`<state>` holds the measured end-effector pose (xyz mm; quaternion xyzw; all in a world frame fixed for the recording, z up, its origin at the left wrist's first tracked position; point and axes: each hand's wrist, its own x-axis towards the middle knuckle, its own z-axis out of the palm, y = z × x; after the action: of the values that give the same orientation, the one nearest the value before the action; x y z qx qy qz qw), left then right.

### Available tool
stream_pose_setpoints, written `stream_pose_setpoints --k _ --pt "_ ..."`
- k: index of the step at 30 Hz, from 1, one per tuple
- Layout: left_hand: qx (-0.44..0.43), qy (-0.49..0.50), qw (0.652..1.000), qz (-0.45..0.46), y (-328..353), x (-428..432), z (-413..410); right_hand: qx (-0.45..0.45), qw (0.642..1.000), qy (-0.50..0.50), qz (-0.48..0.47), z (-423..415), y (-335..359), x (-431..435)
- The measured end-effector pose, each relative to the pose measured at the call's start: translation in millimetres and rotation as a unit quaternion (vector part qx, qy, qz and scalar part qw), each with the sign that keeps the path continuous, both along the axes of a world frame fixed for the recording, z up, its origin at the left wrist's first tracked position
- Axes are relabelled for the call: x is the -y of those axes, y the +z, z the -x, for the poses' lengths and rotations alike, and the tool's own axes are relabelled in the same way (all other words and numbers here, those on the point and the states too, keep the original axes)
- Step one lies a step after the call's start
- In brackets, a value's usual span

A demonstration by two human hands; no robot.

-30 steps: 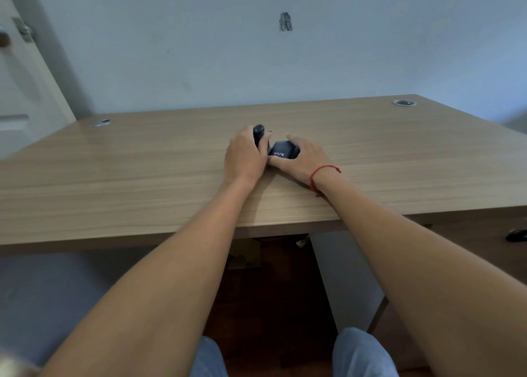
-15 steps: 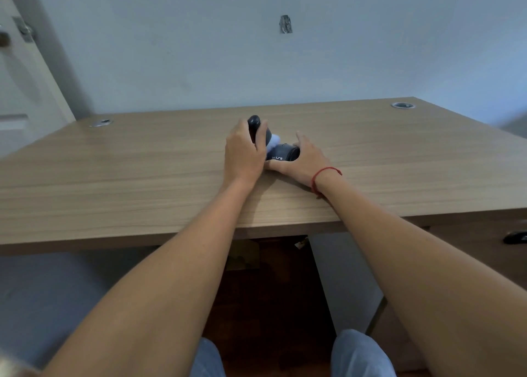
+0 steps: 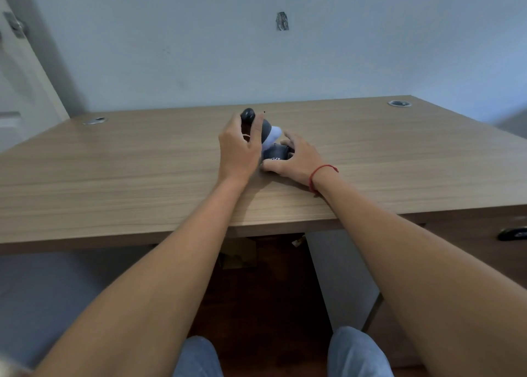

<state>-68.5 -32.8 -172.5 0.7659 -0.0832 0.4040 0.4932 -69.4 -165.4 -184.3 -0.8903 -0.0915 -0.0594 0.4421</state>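
Note:
My left hand point(image 3: 238, 148) grips a dark rounded object with a white end point(image 3: 266, 130), tilted and lifted off the wooden desk point(image 3: 114, 177). Its black knob sticks up above my fingers. Just to the right, my right hand point(image 3: 296, 157) holds a dark cap-like piece with white lettering point(image 3: 275, 152) down on the desk, thumb on its near side and fingers curled over the far side. The white end sits just above the dark piece. A red string is around my right wrist.
Two metal cable grommets sit at the desk's back corners, one left point(image 3: 95, 120), one right point(image 3: 399, 103). A door point(image 3: 17, 77) stands at the left. A drawer handle point(image 3: 512, 233) shows under the desk at right. My knees are below.
My left hand has lifted and tilted the dark object away from the piece under my right hand, uncovering its white end. My right hand stays on the dark piece.

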Motion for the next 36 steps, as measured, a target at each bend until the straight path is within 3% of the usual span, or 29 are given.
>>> stream_pose_setpoints --k 7,11,16,21,26,32,36 --pt "-0.124 0.019 0.979 -0.159 18.8 -13.4 -26.6 -0.005 1.0 0.006 -0.007 -1.2 0.2 0.1" --pt "-0.103 -0.05 0.987 -0.109 21.5 -13.5 -26.9 -0.007 1.0 0.01 -0.008 -2.6 0.2 0.5" --pt "-0.138 0.024 0.972 -0.188 15.3 -11.8 -31.7 -0.002 1.0 0.007 -0.014 -3.1 0.1 0.5" --pt "-0.093 -0.007 0.987 -0.132 17.5 0.3 -22.5 -0.004 1.0 0.011 -0.013 -2.9 -0.2 1.5" --pt "-0.128 0.037 0.967 -0.216 15.4 -5.8 -25.7 -0.008 1.0 0.004 -0.016 -2.3 0.6 -0.4" --pt "-0.087 -0.044 0.991 -0.092 21.5 -12.6 -30.6 -0.016 1.0 0.01 -0.023 -3.0 1.0 1.8" --pt "-0.141 -0.03 0.964 -0.224 28.2 -10.0 -36.1 -0.023 0.999 0.012 -0.026 -3.3 0.4 1.2"
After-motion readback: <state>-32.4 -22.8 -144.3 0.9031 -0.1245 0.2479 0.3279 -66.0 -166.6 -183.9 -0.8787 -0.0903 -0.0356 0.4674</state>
